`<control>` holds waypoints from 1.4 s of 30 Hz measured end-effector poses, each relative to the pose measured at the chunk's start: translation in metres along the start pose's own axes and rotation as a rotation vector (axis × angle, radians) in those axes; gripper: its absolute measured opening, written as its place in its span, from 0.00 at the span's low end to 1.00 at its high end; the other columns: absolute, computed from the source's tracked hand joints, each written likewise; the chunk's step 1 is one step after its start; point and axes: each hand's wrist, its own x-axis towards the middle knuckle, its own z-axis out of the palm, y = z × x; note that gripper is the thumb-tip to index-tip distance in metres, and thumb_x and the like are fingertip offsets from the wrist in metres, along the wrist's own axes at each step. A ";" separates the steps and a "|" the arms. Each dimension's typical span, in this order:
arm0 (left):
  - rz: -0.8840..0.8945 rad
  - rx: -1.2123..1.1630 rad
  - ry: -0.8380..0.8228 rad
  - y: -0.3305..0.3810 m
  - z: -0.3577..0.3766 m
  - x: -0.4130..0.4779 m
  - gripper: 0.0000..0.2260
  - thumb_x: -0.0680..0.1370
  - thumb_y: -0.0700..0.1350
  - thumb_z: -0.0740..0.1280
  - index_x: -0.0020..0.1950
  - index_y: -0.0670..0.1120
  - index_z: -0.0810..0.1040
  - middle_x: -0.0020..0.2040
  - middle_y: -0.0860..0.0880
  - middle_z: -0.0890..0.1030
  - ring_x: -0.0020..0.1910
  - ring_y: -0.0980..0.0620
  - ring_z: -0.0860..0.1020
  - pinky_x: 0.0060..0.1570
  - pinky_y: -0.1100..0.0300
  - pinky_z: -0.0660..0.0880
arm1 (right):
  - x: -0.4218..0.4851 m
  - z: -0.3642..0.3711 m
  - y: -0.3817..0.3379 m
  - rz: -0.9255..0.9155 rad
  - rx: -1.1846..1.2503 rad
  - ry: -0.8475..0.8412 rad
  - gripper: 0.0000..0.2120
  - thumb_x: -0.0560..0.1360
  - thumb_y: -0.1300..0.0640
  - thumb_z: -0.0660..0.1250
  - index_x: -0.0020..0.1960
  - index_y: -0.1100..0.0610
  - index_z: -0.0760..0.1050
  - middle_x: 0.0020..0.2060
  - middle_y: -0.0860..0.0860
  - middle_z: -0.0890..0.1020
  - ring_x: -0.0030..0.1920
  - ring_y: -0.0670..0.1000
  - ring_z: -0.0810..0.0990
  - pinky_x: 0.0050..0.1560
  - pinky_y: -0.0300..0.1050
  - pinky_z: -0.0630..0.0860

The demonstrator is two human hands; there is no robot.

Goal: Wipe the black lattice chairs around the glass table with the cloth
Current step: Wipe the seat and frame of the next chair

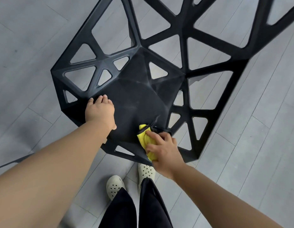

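I look straight down on the black plastic lattice chair, its solid faceted seat centre ringed by triangular cut-outs. The seat's front edge faces me at the bottom; the backrest lattice rises away toward the upper right, where the frame cuts it off, so the chair's long axis runs from lower left to upper right. My left hand rests palm down on the seat's left front part, fingers spread flat, its grip holding nothing. My right hand presses the bunched yellow microfibre cloth onto the seat's front right edge, its grip closed over the cloth with fingers curled on top. Much of the cloth is hidden under that hand; a dark trim shows at its upper end. The chair's legs are mostly hidden beneath the seat. Below are my pale perforated clogs on the grey plank floor.
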 end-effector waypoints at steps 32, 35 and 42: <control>0.056 -0.587 0.424 -0.003 0.076 -0.093 0.20 0.72 0.37 0.69 0.63 0.44 0.75 0.65 0.46 0.75 0.64 0.45 0.72 0.62 0.51 0.67 | -0.020 0.026 -0.020 0.035 -0.168 0.090 0.35 0.61 0.51 0.77 0.64 0.43 0.66 0.64 0.52 0.68 0.58 0.58 0.68 0.56 0.58 0.72; 0.074 -0.573 0.409 -0.002 0.078 -0.101 0.20 0.74 0.39 0.68 0.66 0.45 0.73 0.67 0.48 0.73 0.66 0.47 0.69 0.64 0.54 0.65 | -0.043 0.046 -0.018 0.028 -0.277 0.146 0.37 0.56 0.58 0.78 0.61 0.44 0.69 0.59 0.54 0.71 0.52 0.58 0.72 0.46 0.56 0.75; 0.075 -0.560 0.393 -0.018 0.084 -0.115 0.18 0.74 0.38 0.66 0.63 0.46 0.75 0.66 0.48 0.74 0.65 0.46 0.70 0.61 0.53 0.66 | -0.093 0.056 -0.018 0.075 -0.380 0.116 0.31 0.52 0.64 0.75 0.53 0.47 0.75 0.51 0.53 0.72 0.42 0.58 0.73 0.39 0.52 0.74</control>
